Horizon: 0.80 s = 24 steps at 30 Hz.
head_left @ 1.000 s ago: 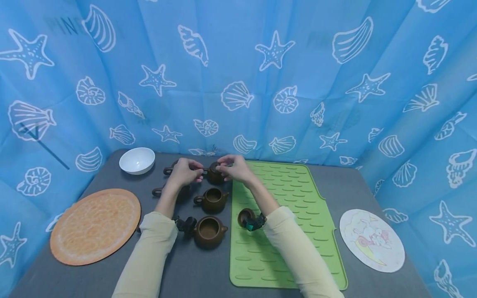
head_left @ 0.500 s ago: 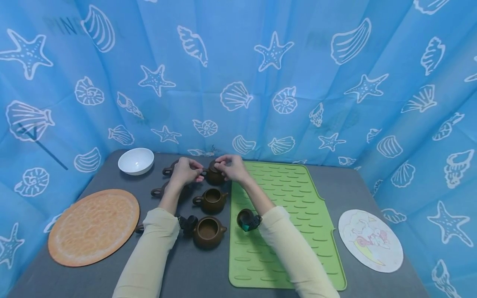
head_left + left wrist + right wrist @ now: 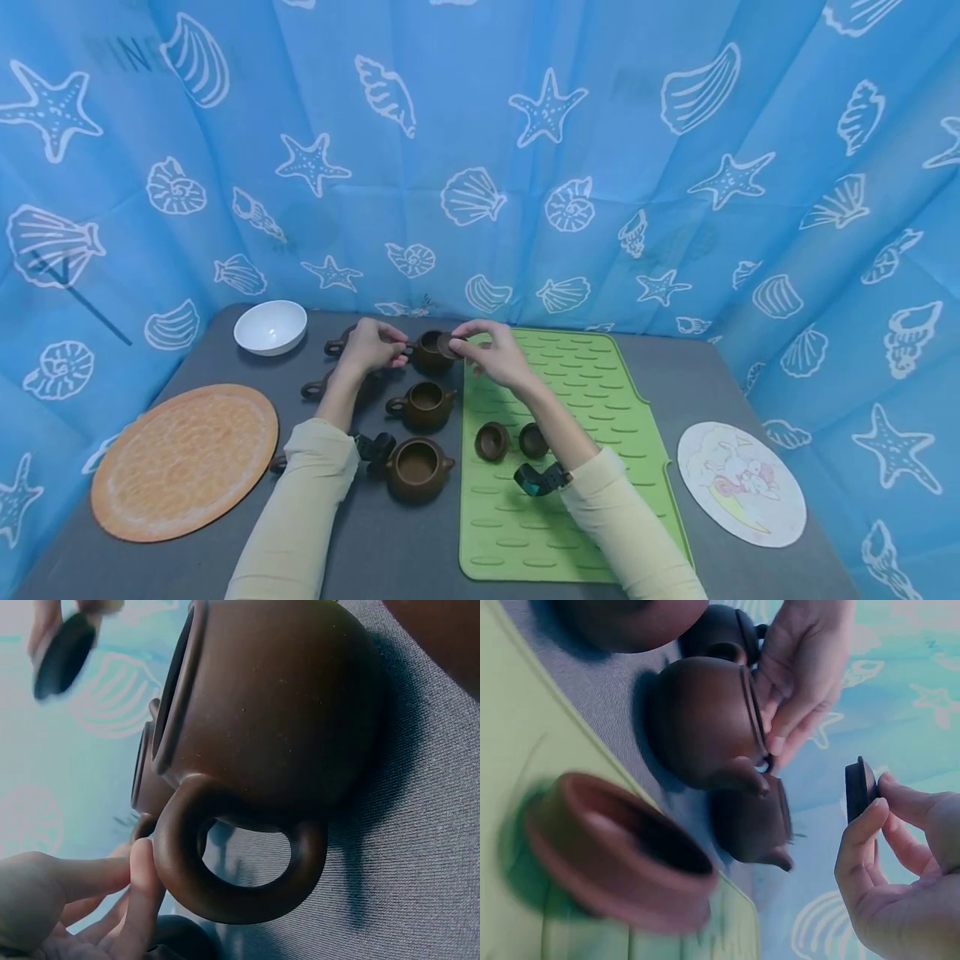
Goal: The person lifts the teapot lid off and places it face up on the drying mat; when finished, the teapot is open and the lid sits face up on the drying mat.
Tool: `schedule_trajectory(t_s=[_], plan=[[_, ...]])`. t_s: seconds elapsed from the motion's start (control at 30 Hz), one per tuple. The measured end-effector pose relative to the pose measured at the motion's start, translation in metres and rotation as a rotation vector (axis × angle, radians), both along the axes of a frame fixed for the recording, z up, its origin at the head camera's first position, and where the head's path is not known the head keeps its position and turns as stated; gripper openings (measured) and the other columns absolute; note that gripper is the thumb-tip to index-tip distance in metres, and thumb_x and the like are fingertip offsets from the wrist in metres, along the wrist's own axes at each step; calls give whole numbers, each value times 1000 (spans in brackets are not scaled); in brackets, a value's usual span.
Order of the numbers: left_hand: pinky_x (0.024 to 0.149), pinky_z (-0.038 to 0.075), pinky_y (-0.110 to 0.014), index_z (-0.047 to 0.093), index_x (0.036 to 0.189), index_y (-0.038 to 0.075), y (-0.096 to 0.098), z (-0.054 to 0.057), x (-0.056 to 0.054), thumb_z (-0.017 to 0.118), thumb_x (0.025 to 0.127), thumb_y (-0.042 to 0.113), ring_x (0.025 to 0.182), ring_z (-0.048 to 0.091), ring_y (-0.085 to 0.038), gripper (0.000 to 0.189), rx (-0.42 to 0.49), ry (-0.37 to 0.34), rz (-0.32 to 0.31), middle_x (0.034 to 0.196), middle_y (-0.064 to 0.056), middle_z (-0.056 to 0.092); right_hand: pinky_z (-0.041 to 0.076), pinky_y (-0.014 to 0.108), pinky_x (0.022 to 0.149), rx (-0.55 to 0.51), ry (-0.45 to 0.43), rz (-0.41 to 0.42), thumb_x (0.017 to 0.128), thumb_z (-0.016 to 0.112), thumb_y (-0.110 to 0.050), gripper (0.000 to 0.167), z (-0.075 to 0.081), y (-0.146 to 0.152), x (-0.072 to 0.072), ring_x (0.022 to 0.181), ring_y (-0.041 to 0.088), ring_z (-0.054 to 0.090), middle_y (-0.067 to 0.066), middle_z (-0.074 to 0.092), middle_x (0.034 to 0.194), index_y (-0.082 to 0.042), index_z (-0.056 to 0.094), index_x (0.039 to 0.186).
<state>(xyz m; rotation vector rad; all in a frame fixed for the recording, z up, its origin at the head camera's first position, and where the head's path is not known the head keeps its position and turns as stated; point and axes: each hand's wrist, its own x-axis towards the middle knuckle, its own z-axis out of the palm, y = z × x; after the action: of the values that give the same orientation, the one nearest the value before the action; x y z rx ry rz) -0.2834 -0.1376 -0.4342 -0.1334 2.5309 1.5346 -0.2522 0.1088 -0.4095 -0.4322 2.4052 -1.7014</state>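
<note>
My left hand (image 3: 371, 347) pinches the handle of the farthest brown teapot (image 3: 427, 362), whose round mouth is uncovered. Just above that pot, to its right, my right hand (image 3: 497, 357) holds a small dark teapot lid (image 3: 448, 347) by its knob, between thumb and fingers. The right wrist view shows the lid (image 3: 859, 789) on edge, apart from the pots. A lidless middle teapot (image 3: 426, 407) and a lidless near teapot (image 3: 417, 472) stand in the same row. Two lids lie upturned on the green mat, the left lid (image 3: 491, 442) and the right lid (image 3: 533, 440).
More brown teapots, among them a left teapot (image 3: 317, 388), are partly hidden by my left arm. The ridged green mat (image 3: 517, 533) lies right of the pots. A white bowl (image 3: 270, 328), a round orange mat (image 3: 186, 462) and a round printed mat (image 3: 741, 483) lie around.
My right hand has lifted the lid off the farthest teapot and moved slightly right with it. The second lid on the mat has come into view. My left hand has stayed at the handle.
</note>
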Motion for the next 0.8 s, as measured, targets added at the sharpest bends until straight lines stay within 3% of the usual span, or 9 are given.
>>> schedule_trajectory(t_s=[0.17,0.3,0.43,0.6,0.8], plan=[[79,68,-30,74,121,-4,0,1,1,66,104,-2,72,75,-10,19,7,-13,2,115,-25,75,60,29,62,-37,-17,22,109,67,-19,29,6,26,19,79,10,71,21,66,135,-1,66,132],[79,68,-28,74,122,-6,0,4,3,66,103,-3,73,75,-9,20,38,-19,-6,117,-27,75,66,38,69,-36,-25,43,110,64,-18,33,9,47,35,85,16,77,26,64,137,2,62,137],[76,67,-24,73,123,-9,-2,7,5,66,103,-4,74,75,-10,22,81,-25,-22,116,-27,74,68,50,79,-52,-20,67,111,62,-13,38,8,69,49,96,34,80,28,59,147,0,55,146],[77,67,-25,73,122,-9,-3,6,4,67,103,-4,75,76,-11,21,82,-23,-39,115,-26,75,65,55,90,-77,-18,101,111,59,-7,48,5,95,65,107,49,77,31,51,159,-1,48,158],[86,68,-33,74,122,-10,-4,9,2,68,103,-2,77,77,-11,21,75,-28,-60,115,-27,77,67,47,90,-54,-30,89,109,64,-13,50,5,119,83,108,37,80,28,49,161,-1,50,156]])
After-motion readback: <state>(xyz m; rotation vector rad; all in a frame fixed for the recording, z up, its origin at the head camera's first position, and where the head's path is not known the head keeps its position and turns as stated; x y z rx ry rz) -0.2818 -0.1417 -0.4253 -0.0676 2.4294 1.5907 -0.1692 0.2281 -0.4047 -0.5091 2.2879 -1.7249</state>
